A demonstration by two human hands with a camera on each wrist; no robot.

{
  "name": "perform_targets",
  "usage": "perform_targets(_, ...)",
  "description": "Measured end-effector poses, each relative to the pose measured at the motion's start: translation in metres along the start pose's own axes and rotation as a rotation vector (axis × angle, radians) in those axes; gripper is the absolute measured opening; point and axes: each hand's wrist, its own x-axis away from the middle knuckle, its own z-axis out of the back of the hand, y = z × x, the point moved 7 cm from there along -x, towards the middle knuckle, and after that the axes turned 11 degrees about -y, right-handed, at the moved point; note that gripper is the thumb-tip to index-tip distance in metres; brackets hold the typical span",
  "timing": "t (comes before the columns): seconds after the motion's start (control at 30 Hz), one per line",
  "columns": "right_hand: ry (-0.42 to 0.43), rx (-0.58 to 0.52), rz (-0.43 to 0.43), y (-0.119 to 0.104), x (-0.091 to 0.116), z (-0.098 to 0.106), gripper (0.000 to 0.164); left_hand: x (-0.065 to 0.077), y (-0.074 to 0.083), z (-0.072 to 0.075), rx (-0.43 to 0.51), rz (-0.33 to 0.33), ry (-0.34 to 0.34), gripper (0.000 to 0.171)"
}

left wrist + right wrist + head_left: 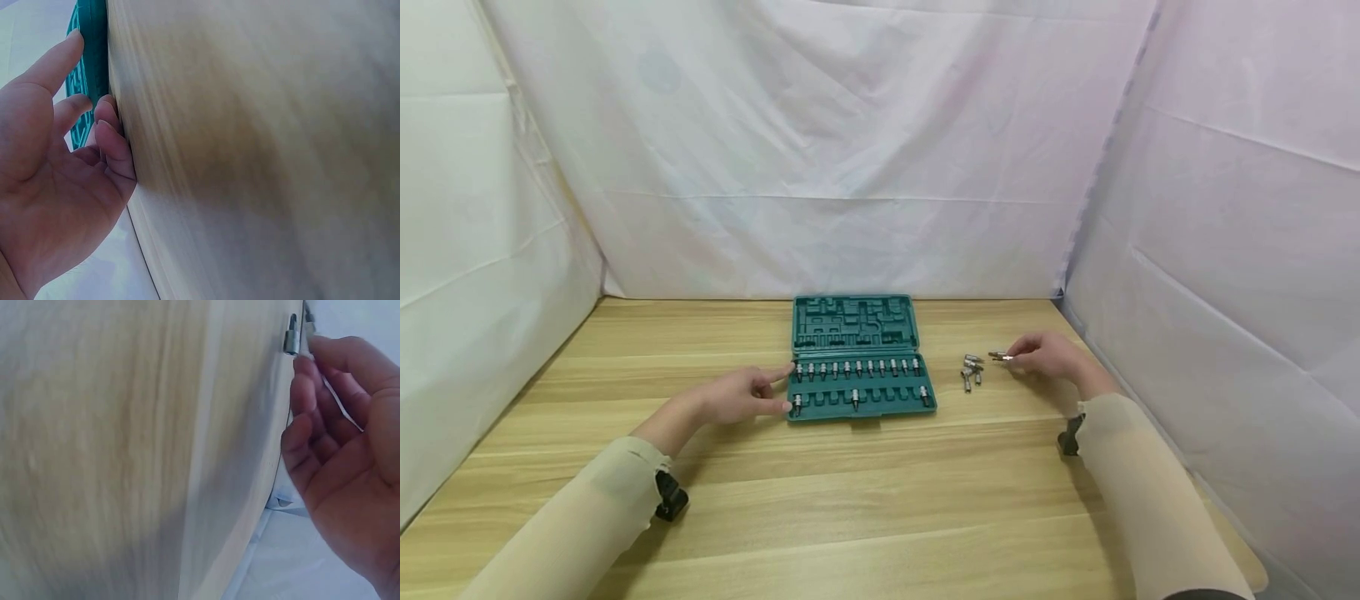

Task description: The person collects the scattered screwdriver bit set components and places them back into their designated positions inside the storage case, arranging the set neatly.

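Left hand [741, 396] isn't gripping, thumb and index finger spread and touching the left edge of the open green socket case [823, 411], which lies on the wood-grain table [865, 500]. Right hand [1047, 357] pinches 1 silver bit socket [1007, 358] between thumb and fingertips, just above the table right of the case, near the loose bit sockets [967, 382]. Case holds a full-looking upper row plus 3 bit sockets in its lower row.
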Motion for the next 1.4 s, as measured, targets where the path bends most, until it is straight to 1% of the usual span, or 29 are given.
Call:
perform_targets(0.1,0.033,-0.056,0.032,-0.003,0.004,0.002,0.030,0.001,0.000,0.000,0.010,0.006,-0.002,0.086)
perform_targets(0.2,0.051,-0.156,0.073,-0.005,0.005,0.003,0.032,0.001,0.000,0.000,0.015,0.011,-0.002,0.086)
perform_targets(0.3,0.052,-0.223,0.107,-0.009,0.004,0.003,0.039,0.001,0.000,0.001,0.012,0.014,-0.001,0.086)
perform_targets(0.4,0.049,-0.239,0.127,-0.016,0.002,0.001,0.042,0.002,0.001,0.001,0.009,0.015,-0.001,0.085)
perform_targets(0.5,0.040,-0.245,0.150,-0.025,0.000,-0.002,0.041,0.002,0.002,0.001,0.004,0.007,-0.006,0.085)
perform_targets(0.77,-0.037,-0.357,0.285,-0.063,-0.014,-0.019,0.045,0.001,0.003,0.000,0.012,0.011,-0.008,0.085)
perform_targets(1.0,-0.045,-0.408,0.333,-0.098,-0.019,-0.031,0.045,0.001,0.002,0.000,0.037,0.020,-0.011,0.085)
perform_targets(1.1,-0.067,-0.446,0.352,-0.111,-0.021,-0.038,0.043,0.000,0.002,0.000,0.039,0.020,-0.015,0.085)
perform_targets(1.23,-0.109,-0.463,0.392,-0.131,-0.023,-0.048,0.042,0.000,0.002,0.000,0.032,0.019,-0.015,0.085)
perform_targets(1.33,-0.127,-0.438,0.415,-0.146,-0.025,-0.055,0.045,0.000,0.002,0.000,0.024,0.019,-0.014,0.085)
perform_targets(1.4,-0.131,-0.427,0.423,-0.156,-0.026,-0.060,0.045,0.000,0.002,0.000,0.019,0.016,-0.014,0.086)
